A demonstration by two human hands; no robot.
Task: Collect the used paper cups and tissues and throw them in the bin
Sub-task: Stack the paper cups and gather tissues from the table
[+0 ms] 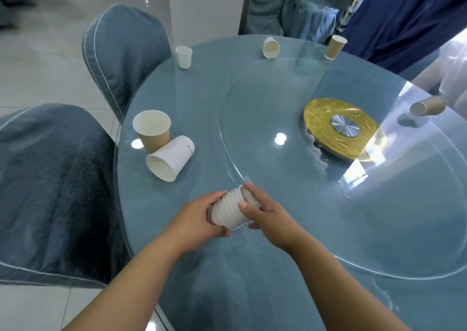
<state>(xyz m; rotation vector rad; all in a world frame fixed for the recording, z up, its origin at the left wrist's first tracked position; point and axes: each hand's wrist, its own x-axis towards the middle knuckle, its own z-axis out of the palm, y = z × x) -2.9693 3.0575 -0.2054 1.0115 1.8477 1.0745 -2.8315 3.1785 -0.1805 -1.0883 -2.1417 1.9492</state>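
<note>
The left hand point(199, 215) is curling round the base of a stack of white cups point(227, 213), and the right hand point(265, 214) is gripping its rim end, thumb on top. The stack is being held tilted low over the round table point(252, 280), just beside the edge of the glass turntable point(252, 98). Bare tabletop is lying between it and a brown cup point(153, 131) and a tipped white cup point(169, 158) near the left edge.

Banquet room: round glass table point(252, 267) (gold-hubbed turntable point(341, 128)), covered chairs point(121, 52).

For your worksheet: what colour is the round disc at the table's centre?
Gold disc, silver middle; head view.
</note>
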